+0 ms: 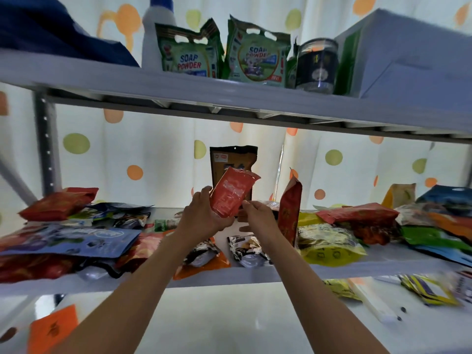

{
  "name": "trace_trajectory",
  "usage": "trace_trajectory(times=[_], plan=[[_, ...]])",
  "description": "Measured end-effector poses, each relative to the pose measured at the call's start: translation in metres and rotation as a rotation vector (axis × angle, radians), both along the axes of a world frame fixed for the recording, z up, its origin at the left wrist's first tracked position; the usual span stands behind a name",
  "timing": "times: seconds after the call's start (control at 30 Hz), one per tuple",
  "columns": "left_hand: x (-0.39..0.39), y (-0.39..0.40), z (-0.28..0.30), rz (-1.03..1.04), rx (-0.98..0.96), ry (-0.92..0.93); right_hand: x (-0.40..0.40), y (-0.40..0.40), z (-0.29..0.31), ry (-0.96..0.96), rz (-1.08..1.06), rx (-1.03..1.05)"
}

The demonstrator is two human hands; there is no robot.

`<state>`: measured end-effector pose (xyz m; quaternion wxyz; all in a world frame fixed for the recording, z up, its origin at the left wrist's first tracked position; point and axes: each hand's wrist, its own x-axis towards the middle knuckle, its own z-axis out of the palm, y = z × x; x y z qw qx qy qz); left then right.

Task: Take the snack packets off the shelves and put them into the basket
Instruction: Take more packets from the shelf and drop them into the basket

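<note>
Left hand [201,215] grips a red snack packet [231,192] at frame centre, hiding its lower edge; right hand [258,217] beside it seems loosely spread, its fingertips partly hidden.

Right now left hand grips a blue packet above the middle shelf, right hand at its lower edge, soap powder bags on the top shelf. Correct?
Not quite: the packet is red, not blue. The head view shows the left hand gripping it above the middle shelf, the right hand at its lower edge, and the soap powder bags on the top shelf.
</note>
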<state>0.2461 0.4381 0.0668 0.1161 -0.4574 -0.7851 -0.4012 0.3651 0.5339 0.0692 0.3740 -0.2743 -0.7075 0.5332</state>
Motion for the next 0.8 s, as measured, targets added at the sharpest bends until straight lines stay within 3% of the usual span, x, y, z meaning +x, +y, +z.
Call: trace_trajectory(times=[0.23, 0.47, 0.7, 0.8], plan=[[0.038, -0.047, -0.008, -0.108, 0.112, -0.097, 0.044, -0.050, 0.007, 0.239, 0.002, 0.034], [0.089, -0.081, -0.028, -0.518, 0.326, -0.460, 0.090, -0.091, -0.021, 0.287, -0.230, 0.184], [0.145, -0.105, -0.059, -0.421, 0.374, -0.567, 0.156, -0.116, -0.060, 0.283, -0.261, 0.109], [0.175, -0.112, -0.069, -0.434, 0.261, -0.453, 0.189, -0.124, -0.080, 0.295, -0.263, 0.083]])
